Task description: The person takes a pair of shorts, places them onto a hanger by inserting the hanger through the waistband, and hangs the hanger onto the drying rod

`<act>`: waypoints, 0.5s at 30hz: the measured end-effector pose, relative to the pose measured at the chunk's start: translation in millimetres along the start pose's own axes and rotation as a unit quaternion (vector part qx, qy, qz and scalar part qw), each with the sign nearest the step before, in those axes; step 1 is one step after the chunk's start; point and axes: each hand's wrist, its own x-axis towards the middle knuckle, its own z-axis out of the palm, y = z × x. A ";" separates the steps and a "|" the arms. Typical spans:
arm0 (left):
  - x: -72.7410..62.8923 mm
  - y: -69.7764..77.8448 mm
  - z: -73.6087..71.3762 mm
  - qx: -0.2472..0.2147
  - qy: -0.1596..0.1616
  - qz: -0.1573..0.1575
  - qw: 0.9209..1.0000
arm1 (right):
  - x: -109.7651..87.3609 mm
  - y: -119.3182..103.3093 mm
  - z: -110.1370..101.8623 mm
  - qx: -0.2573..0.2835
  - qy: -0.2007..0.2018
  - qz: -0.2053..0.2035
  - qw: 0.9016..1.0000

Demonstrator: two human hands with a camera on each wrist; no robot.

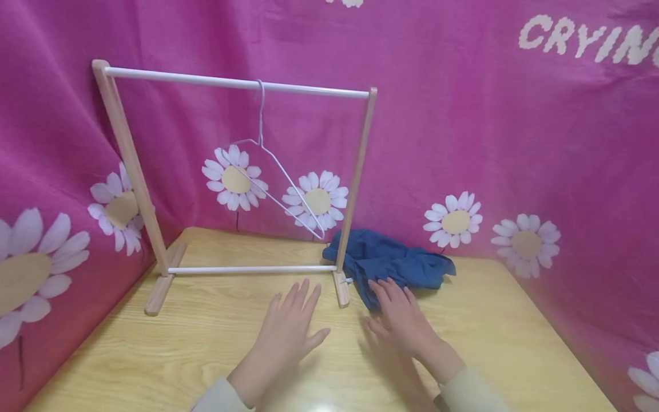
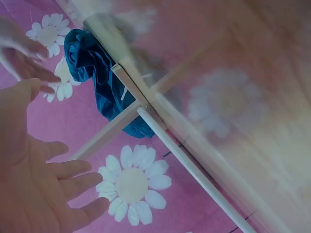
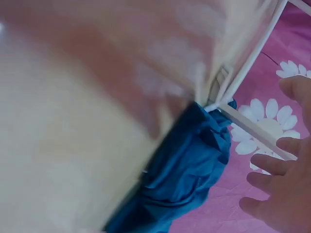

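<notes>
The rack [image 1: 356, 183] pairs pale, smooth wooden uprights [image 1: 128, 149] and feet [image 1: 159, 294] with sleek white rails [image 1: 252, 269], metal or plastic, hard to tell. On it is a hanger [image 1: 280, 166] of thin, smooth white wire, perhaps coated. By the rack's right foot, the dark blue fabric [image 1: 396, 263] looks soft, matt and heavily creased. Under the rack, the wood-grained tabletop [image 1: 206, 337] is glossy enough to mirror printed flowers. Behind the rack, the magenta backdrop [image 1: 412, 143] is matt cloth, loosely rippled, its daisies [image 1: 455, 222] lying flat like print.
</notes>
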 end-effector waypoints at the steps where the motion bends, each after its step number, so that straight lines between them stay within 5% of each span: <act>1: -0.6 -2.6 -0.8 0.004 0.002 0.001 1.000 | 10.2 3.0 0.5 -0.001 -0.002 -0.004 1.000; 9: -8.6 -14.7 -7.0 0.017 0.004 0.026 1.000 | 94.6 46.3 16.3 -0.005 -0.011 0.009 1.000; 15: -19.5 -25.7 -9.0 0.010 0.013 0.012 1.000 | 138.9 70.1 45.2 0.022 -0.092 0.073 0.993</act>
